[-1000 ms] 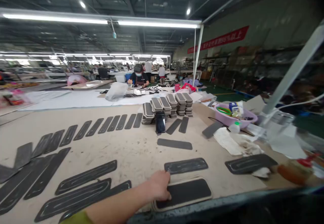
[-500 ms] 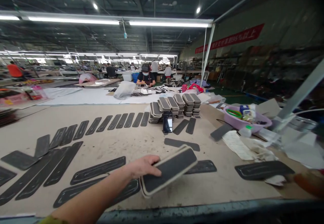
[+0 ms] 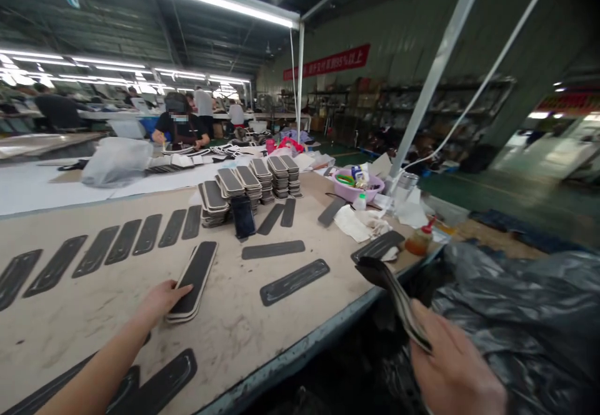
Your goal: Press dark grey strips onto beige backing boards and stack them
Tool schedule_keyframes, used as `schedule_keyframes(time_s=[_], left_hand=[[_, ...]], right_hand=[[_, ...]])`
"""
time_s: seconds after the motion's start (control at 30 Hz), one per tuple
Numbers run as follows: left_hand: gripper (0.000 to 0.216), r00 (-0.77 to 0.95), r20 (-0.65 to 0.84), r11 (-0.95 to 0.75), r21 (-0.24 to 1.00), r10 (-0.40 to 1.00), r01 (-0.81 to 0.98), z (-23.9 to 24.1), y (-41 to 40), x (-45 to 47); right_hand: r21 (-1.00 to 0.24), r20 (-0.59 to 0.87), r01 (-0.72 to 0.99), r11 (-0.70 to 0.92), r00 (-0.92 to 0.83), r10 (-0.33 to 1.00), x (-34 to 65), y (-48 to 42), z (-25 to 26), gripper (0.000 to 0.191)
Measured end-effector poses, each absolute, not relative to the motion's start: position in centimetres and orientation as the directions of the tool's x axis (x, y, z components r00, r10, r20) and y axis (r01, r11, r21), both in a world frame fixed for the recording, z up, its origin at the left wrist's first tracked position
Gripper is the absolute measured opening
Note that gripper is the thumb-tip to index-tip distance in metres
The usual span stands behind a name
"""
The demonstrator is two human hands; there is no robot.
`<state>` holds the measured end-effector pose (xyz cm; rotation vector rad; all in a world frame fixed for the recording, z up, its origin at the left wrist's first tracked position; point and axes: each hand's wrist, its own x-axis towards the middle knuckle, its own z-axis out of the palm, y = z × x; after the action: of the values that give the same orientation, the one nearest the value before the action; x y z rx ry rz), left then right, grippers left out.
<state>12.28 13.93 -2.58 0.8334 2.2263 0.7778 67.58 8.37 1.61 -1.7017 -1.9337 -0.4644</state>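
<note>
My left hand [image 3: 162,301] rests on the near end of a small stack of black pads with cream edges [image 3: 194,274], lying flat on the worktable [image 3: 234,334]; the fingers curl on the stack's end. My right hand [image 3: 452,368] is low at the right, off the table's edge, closed on a bundle of thin black pieces [image 3: 394,293] that fans up toward the table. Single black strips [image 3: 293,282] lie on the table between the two hands.
Stacks of pads [image 3: 253,187] and a dark phone [image 3: 244,217] stand further back. A purple basin [image 3: 359,187], a rag and a small bottle [image 3: 419,240] sit at the right end. Black plastic sheeting [image 3: 520,315] fills the lower right. A person works at the far table.
My left hand has carried the pad stack leftward and laid it flat on the table. The view has swung right, and my right hand has come into sight holding black pieces.
</note>
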Motion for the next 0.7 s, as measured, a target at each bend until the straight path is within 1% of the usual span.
schedule_keyframes(time_s=[0.03,0.07,0.1,0.13,0.17,0.2,0.3,0.33,0.4,0.5,0.53,0.57,0.63,0.7], left_hand=[[0.038,-0.607,-0.246,0.610,0.601,0.756,0.516,-2.7,13.8,12.1],[0.047,-0.580,-0.133,0.565,0.473,0.804,0.676,-2.7,13.7,12.2],[0.055,-0.523,-0.033,0.502,0.341,0.852,0.795,-2.6,13.5,12.6],[0.060,-0.453,0.026,0.433,0.249,0.891,0.866,-2.5,13.2,13.3],[0.063,-0.386,0.043,0.367,0.228,0.921,0.902,-2.4,12.8,14.4],[0.061,-0.320,0.032,0.302,0.258,0.947,0.918,-2.2,12.3,15.7],[0.049,-0.102,-0.026,0.102,0.478,0.994,0.872,-1.9,10.5,20.7],[0.045,-0.048,-0.015,0.049,0.535,0.999,0.843,-2.0,9.9,22.4],[0.040,-0.001,0.022,-0.012,0.595,1.000,0.804,-2.3,8.5,25.3],[0.036,0.025,0.059,-0.055,0.594,0.998,0.803,-3.4,6.6,28.0],[0.035,0.042,0.057,-0.068,0.586,0.997,0.807,-3.9,6.1,28.5],[0.036,0.063,0.053,-0.082,0.580,0.997,0.811,-4.3,5.6,28.8],[0.045,0.092,0.050,-0.104,0.577,0.994,0.810,-5.0,4.7,29.0],[0.057,0.092,0.060,-0.110,0.576,0.994,0.810,-5.2,4.1,28.9]], right_hand=[[-0.065,0.590,0.986,0.155,-0.087,0.803,65.2,8.9,0.7,0.052],[-0.050,0.566,0.980,0.192,-0.131,0.814,62.7,9.2,-0.4,0.049],[-0.039,0.509,0.971,0.237,-0.184,0.841,60.3,9.4,-1.6,0.047],[-0.036,0.443,0.962,0.271,-0.228,0.867,58.1,9.4,-2.7,0.046],[-0.036,0.374,0.952,0.302,-0.268,0.888,56.2,9.3,-3.7,0.046],[-0.034,0.313,0.940,0.339,-0.312,0.897,54.5,9.1,-4.4,0.046],[-0.035,0.182,0.910,0.413,-0.400,0.898,51.0,8.4,-5.1,0.046],[-0.045,0.152,0.902,0.429,-0.419,0.895,50.2,8.4,-4.8,0.046],[-0.077,0.095,0.888,0.453,-0.445,0.890,48.8,8.8,-3.8,0.043],[-0.106,0.000,0.889,0.445,-0.448,0.894,47.0,9.5,-2.5,0.034],[-0.110,-0.018,0.889,0.444,-0.448,0.894,46.4,9.7,-2.3,0.034],[-0.116,-0.025,0.888,0.444,-0.450,0.893,45.9,9.7,-2.1,0.037],[-0.150,-0.003,0.877,0.456,-0.462,0.887,45.3,9.6,-2.2,0.048],[-0.228,0.037,0.844,0.486,-0.491,0.870,45.3,9.3,-2.4,0.057]])
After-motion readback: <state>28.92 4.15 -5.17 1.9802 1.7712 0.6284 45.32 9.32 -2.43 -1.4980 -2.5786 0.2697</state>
